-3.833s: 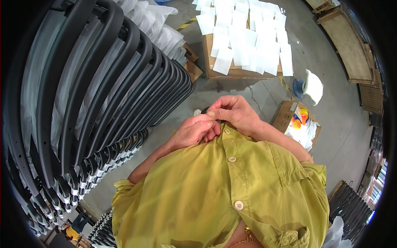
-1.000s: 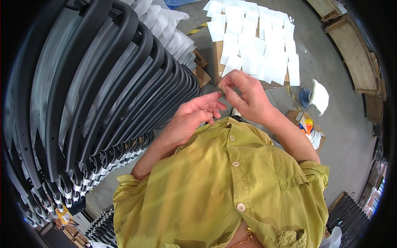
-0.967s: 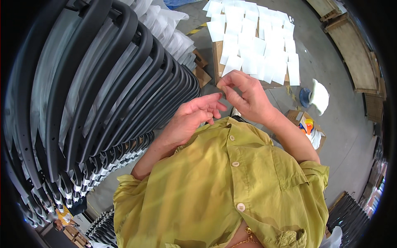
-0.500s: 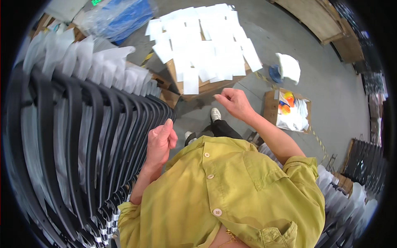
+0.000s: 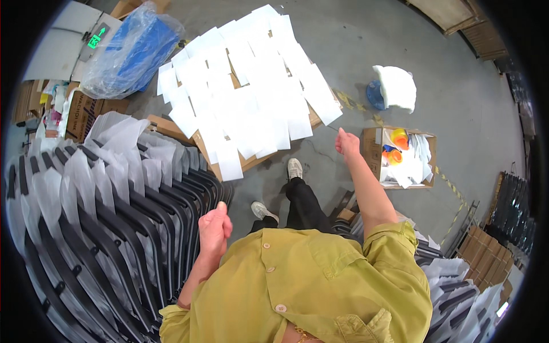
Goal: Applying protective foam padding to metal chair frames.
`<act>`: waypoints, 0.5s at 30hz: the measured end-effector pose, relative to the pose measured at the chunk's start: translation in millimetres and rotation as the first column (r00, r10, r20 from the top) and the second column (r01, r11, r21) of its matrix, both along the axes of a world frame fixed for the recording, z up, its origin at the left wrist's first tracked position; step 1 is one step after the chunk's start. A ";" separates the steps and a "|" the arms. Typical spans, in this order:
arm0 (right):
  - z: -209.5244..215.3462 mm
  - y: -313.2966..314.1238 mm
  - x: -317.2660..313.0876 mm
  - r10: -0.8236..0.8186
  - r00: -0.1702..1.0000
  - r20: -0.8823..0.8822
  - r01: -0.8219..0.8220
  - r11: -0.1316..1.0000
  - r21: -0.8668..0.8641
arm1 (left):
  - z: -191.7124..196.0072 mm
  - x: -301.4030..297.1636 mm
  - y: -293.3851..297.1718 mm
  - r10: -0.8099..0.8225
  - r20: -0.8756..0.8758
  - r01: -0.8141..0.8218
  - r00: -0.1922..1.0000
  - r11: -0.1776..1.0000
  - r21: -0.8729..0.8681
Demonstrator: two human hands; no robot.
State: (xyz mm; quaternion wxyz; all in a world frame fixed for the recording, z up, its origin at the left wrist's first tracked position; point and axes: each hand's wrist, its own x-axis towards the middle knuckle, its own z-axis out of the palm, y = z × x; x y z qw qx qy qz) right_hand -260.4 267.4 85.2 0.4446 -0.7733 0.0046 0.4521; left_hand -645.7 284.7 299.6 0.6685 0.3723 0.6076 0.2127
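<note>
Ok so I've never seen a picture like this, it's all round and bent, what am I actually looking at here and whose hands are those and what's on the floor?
This comes from a small wide-angle camera worn on a person's head, looking straight down. That lens bends straight edges, hence the round look. The yellow-green shirt at the bottom is the wearer's own, with their legs and pale shoes below on the grey concrete floor.

The left hand is loosely curled beside a long row of black curved frames, some wrapped in clear plastic sleeves. The right hand reaches out toward an open cardboard box holding orange caps and white sheets. Whether either hand holds something small cannot be made out.

Ahead, many white sheets lie spread over flat cardboard. A blue plastic-wrapped bundle sits further left.
</note>
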 end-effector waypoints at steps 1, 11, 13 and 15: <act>-10.2 8.0 7.3 -0.080 0.996 -0.027 0.079 0.996 -0.029 | -3.2 4.6 6.7 0.068 0.156 -0.058 0.985 0.996 -0.066; -69.5 39.0 32.7 -0.254 0.863 -0.436 0.259 0.965 -0.049 | 4.5 57.5 26.5 0.187 0.103 -0.168 0.977 0.971 -0.171; -70.5 35.9 30.6 -0.325 0.788 -0.523 0.420 0.905 0.071 | 1.0 50.5 25.3 0.060 0.082 -0.050 0.995 0.992 -0.117; -62.8 32.9 28.0 -0.328 0.775 -0.541 0.453 0.884 0.113 | -2.3 30.7 27.2 0.044 0.098 -0.028 0.994 0.987 -0.159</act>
